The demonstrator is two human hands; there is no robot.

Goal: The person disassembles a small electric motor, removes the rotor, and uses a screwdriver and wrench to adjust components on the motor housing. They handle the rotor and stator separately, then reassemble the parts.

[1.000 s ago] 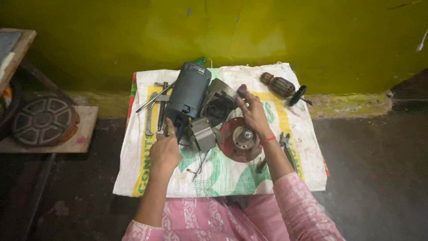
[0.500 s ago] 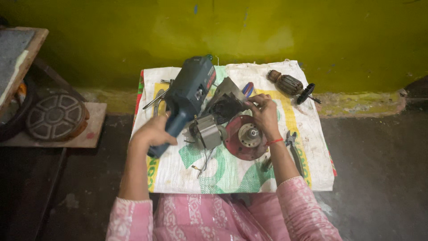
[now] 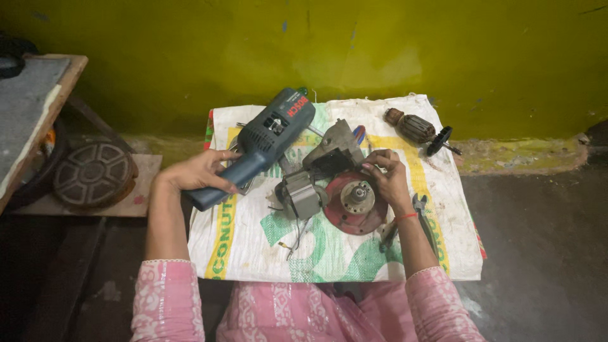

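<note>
Blue power-tool housing lies slanted on upper-left part of white woven sack. Left hand wrapped closed around its handle end. Right of housing: grey gear-head assembly with red guard disc, mid-sack. Right hand rests on disc's upper right edge, fingers curled, tips pinching at assembly; what they grip unclear. Motor armature at sack's upper-right corner. Pliers just beside right wrist. Round metal reel well left of sack.

A white woven sack covers the floor (dark, bare), carrying a motor armature, pliers and a red guard disc.
</note>
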